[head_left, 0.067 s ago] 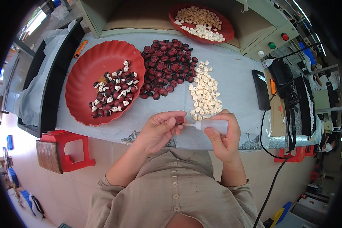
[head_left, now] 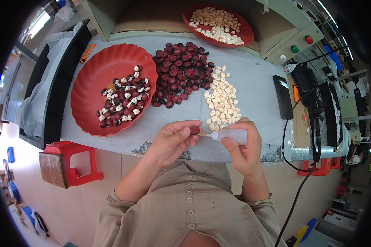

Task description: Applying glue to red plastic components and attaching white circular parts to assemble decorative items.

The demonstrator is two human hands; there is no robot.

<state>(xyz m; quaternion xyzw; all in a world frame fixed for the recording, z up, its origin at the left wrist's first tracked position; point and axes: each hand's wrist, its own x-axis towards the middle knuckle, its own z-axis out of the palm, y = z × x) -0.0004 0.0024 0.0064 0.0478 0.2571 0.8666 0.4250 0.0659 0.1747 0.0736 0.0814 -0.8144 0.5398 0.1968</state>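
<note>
Between the thumb and fingers of my left hand (head_left: pixel 175 140) is a small dark red cup-shaped piece (head_left: pixel 195 130). My right hand (head_left: pixel 245 148) grips a translucent squeeze bottle (head_left: pixel 233 136) lying sideways, its thin tip pointing left at the red piece; whether the tip touches it I cannot tell. Just beyond my hands lie many small cream-white pieces (head_left: pixel 222 101) in a loose pile. To their left is a heap of dark red and black cup-shaped pieces (head_left: pixel 179 68). A red scalloped tray (head_left: pixel 86 90) holds joined red-and-white pieces (head_left: pixel 125 99).
A second red tray (head_left: pixel 249 33) with cream and white pieces sits in the grey-green cabinet (head_left: pixel 278 43) at the back. Left stands a black bin (head_left: pixel 64 86) with plastic sheeting. A phone (head_left: pixel 282 96) and black cables lie right. A red stool (head_left: pixel 80 158) stands below the table.
</note>
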